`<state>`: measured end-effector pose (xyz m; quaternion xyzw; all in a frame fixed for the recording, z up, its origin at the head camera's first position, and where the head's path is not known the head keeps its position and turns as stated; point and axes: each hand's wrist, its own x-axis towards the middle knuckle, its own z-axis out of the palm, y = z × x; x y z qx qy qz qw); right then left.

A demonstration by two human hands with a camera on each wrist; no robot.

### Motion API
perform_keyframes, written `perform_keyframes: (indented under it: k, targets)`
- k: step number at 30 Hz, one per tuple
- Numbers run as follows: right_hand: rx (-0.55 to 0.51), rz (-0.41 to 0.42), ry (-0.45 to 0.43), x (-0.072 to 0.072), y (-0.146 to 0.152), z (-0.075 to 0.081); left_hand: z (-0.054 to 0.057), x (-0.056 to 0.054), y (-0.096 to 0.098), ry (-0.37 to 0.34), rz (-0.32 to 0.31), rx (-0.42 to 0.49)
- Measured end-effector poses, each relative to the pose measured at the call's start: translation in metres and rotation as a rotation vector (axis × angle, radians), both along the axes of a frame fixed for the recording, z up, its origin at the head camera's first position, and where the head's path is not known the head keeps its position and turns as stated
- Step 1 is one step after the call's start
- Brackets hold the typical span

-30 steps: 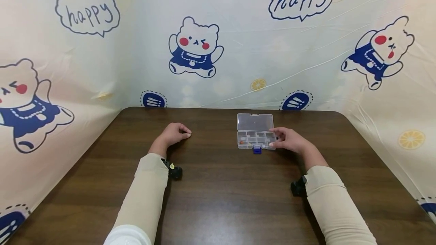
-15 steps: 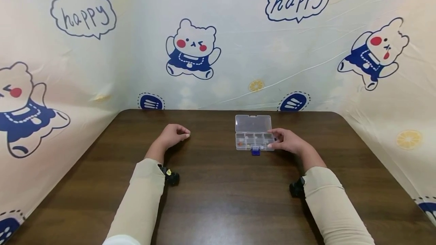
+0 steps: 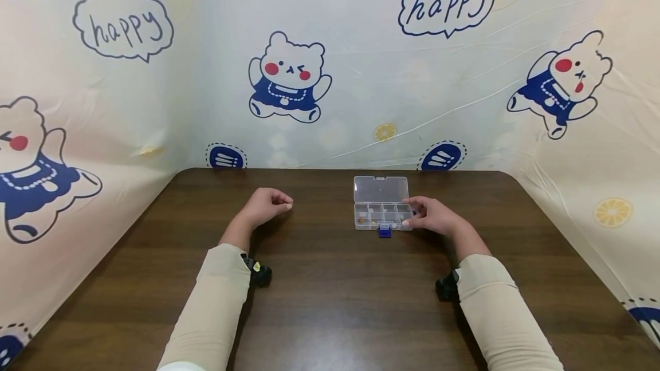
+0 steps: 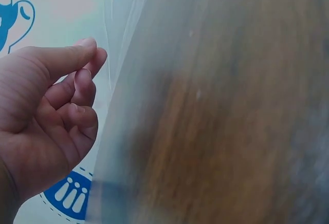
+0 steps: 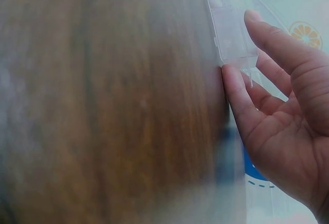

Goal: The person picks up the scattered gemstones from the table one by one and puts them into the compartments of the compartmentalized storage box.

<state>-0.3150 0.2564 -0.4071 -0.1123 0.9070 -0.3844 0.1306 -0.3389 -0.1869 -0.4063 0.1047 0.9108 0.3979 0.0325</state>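
A clear plastic compartment box [image 3: 380,215] stands near the table's far edge, its lid [image 3: 380,189] swung back. Small pieces, one of them an orange bead [image 3: 360,220], lie in its compartments. A blue latch [image 3: 384,232] hangs at the box's front. My right hand [image 3: 435,214] holds the box's right end between thumb and fingers. In the right wrist view, the fingertips [image 5: 230,71] touch the box's corner. Left of the box, my left hand [image 3: 265,206] hovers over the table with thumb and index fingertips together; nothing shows between them in the left wrist view.
Both hands work above a dark brown wooden table [image 3: 330,291]. A printed cloth [image 3: 361,62] with bears and lettering rises along its back and sides. Black cameras [image 3: 260,275] sit at both wrists.
The head view has shifted slightly, so the scene sits a little lower and further left. My left hand has moved slightly right. My right hand and the box keep their places.
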Motion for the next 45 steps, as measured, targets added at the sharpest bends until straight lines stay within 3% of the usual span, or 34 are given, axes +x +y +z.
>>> perform_keyframes:
  k: [18,45]
  targets:
    - [-0.012,0.000,0.001,0.000,-0.001,-0.002,0.009,0.009,0.022,0.031,-0.065,0.038]
    - [-0.074,0.042,0.006,0.002,0.002,-0.001,0.024,0.014,0.072,0.069,-0.210,0.003]
